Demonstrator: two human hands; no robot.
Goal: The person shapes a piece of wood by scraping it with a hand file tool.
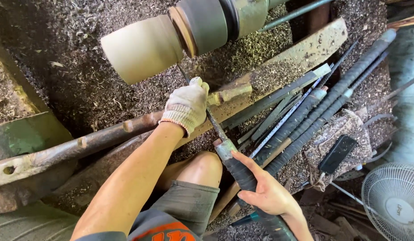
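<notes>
A pale wooden cup-shaped blank (pixel 142 47) is mounted on a lathe chuck (pixel 207 22) at the top. A long turning tool (pixel 218 129) with a dark wrapped handle (pixel 242 174) runs from bottom right up to the blank's underside. My left hand (pixel 187 107), in a white knit glove, presses the tool's steel shaft down on the wooden rest bar (pixel 104 136). My bare right hand (pixel 265 189) grips the wrapped handle low down. The tool's tip is hidden behind the glove and blank.
Several other long wrapped-handle tools (pixel 332 96) lie on the right among wood shavings (pixel 82 85). A black phone (pixel 337 154) rests on a cloth, and a white fan (pixel 394 201) stands at bottom right. My bent knee (pixel 202 167) sits under the tool.
</notes>
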